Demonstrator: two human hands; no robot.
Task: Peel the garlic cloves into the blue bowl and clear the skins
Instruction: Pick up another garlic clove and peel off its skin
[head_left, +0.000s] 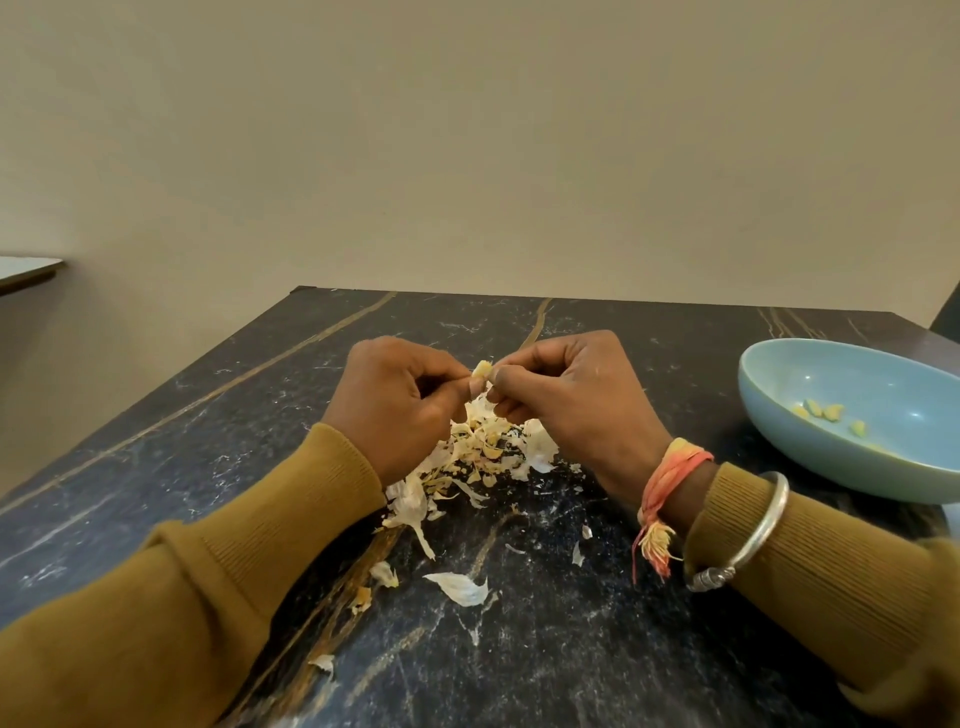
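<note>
Peeling is under way. The left hand (395, 400) and the right hand (566, 395) both pinch one small yellowish garlic clove (482, 370) in tightly curled fingers. Papery, crumpled skins (483, 452) lie at six o'clock below them on the dark marbled counter (208, 441). Next, I judge, strip it bare and drop it in the glossy blue bowl (810, 457) at three o'clock, among the smooth peeled cloves (823, 411).
</note>
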